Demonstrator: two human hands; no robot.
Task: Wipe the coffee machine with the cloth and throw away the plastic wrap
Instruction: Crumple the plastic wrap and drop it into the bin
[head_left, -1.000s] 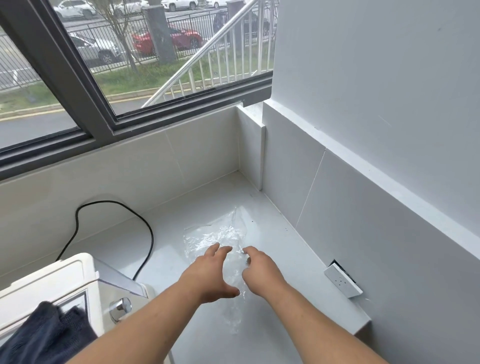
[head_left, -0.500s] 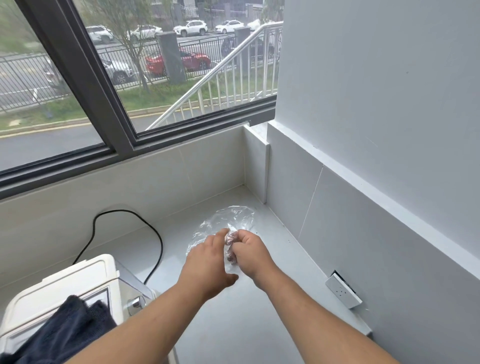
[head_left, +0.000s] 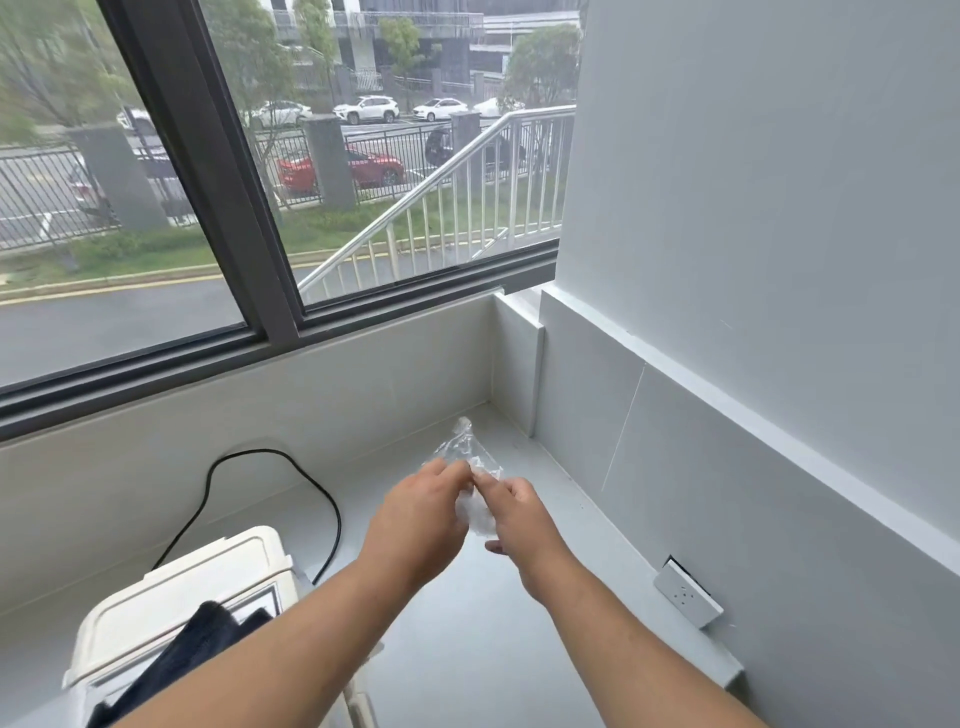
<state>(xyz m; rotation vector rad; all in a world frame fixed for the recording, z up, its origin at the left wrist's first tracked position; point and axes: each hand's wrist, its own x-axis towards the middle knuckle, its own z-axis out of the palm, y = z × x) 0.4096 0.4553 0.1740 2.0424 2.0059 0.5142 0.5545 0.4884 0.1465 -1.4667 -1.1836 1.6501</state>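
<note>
The clear plastic wrap (head_left: 464, 448) is bunched into a small wad above the grey counter, held between both hands. My left hand (head_left: 415, 519) pinches it from the left and my right hand (head_left: 522, 525) grips it from the right; part of the wrap is hidden between the fingers. The white coffee machine (head_left: 192, 597) stands at the lower left, with the dark cloth (head_left: 197, 644) draped over its front edge, partly behind my left forearm.
A black power cord (head_left: 270, 470) loops over the counter (head_left: 467, 649) behind the machine. A white socket (head_left: 685, 597) sits on the tiled right wall. The window (head_left: 208, 208) and tiled back wall bound the counter's far side; its right end stops near the socket.
The wrap lay spread flat on the counter; both hands gathered it, lifted it and crumpled it into a smaller wad. The view has tilted upward.
</note>
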